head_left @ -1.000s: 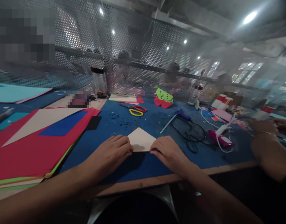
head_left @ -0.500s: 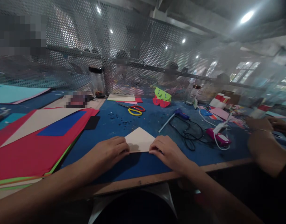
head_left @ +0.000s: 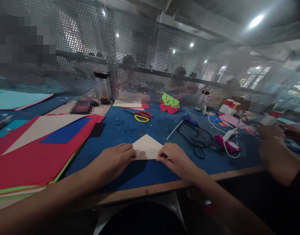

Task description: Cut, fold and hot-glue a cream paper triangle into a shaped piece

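A pale sheet of paper (head_left: 147, 147), folded into a triangle with its peak pointing away from me, lies on the blue tabletop (head_left: 140, 174). My left hand (head_left: 120, 156) pinches its left corner, fingers curled over the near edge. At the opposite corner my right hand (head_left: 172, 156) grips the paper the same way. Both corners are hidden under my fingers. Beyond the peak rest scissors (head_left: 141, 116) with one red and one yellow handle, blades pointing left. A blue glue gun (head_left: 190, 120) with a glue stick lies to the right of them.
Red paper sheets (head_left: 42, 166) are stacked at left, with a black piece (head_left: 97, 129) beside them. Green and red cut-outs (head_left: 170, 103) stand near the mesh partition (head_left: 78, 75). A magenta power strip (head_left: 228, 144) and tangled cables sit at right, near another person's hand (head_left: 271, 130).
My hands and the folded paper stay almost where they were. The whole view has shifted very slightly.
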